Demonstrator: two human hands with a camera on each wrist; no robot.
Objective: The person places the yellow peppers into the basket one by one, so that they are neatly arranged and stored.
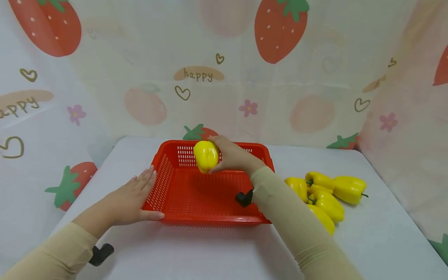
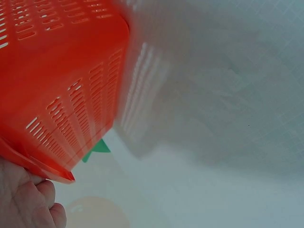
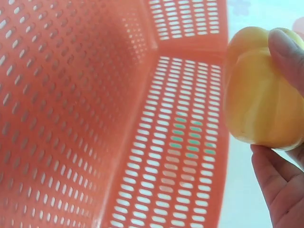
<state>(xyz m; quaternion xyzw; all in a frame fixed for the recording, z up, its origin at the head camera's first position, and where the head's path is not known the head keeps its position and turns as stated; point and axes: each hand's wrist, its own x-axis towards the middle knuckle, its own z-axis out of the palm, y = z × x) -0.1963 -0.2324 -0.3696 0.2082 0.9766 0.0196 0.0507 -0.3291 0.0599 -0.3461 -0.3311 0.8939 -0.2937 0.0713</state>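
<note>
A yellow bell pepper [image 1: 206, 156] is gripped in my right hand [image 1: 232, 155], above the far part of a red plastic basket [image 1: 206, 196]. In the right wrist view the thumb lies on one side of the pepper [image 3: 261, 95] and the fingers on the other, beside the basket's slotted wall [image 3: 166, 142]. My left hand [image 1: 131, 200] rests on the basket's left rim with fingers extended and the thumb along the near rim. The left wrist view shows those fingers [image 2: 45, 199] against the basket's outer edge [image 2: 52, 173].
Several yellow bell peppers [image 1: 327, 206] lie in a cluster on the white tabletop [image 1: 378, 229], right of the basket, partly behind the right sleeve. A strawberry-printed cloth [image 1: 224, 105] stands around the back and sides of the table.
</note>
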